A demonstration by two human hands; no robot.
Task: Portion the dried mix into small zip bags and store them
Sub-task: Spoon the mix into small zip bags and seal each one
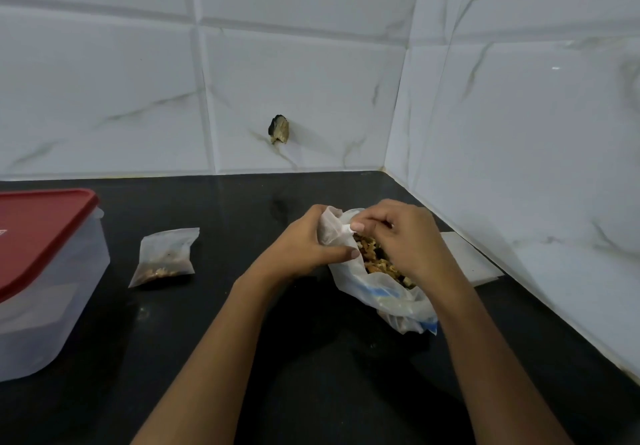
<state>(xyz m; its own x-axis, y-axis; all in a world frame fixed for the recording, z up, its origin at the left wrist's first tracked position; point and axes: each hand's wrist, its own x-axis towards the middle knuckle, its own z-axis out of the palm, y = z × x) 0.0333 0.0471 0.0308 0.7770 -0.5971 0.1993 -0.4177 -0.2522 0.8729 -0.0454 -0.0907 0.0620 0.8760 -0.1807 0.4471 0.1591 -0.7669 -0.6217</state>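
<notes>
1. Head view: your left hand (308, 242) grips a small empty zip bag (330, 228) at its mouth, fingers (341, 254) clenched on the plastic.
2. Your right hand (401, 236) pinches the same bag's rim between thumb and forefinger, just above the big bag (377, 292).
3. The big bag lies open on the dark desk (277, 358), under your right hand, with the dried mix (372, 261) showing inside.
4. A filled small bag (162, 257) lies on the desk to the left, well apart from your hands.
5. A clear box (52, 302) with a red lid (38, 233) sits at the left edge.
6. A flat white piece (471, 257) lies by the right wall.
</notes>
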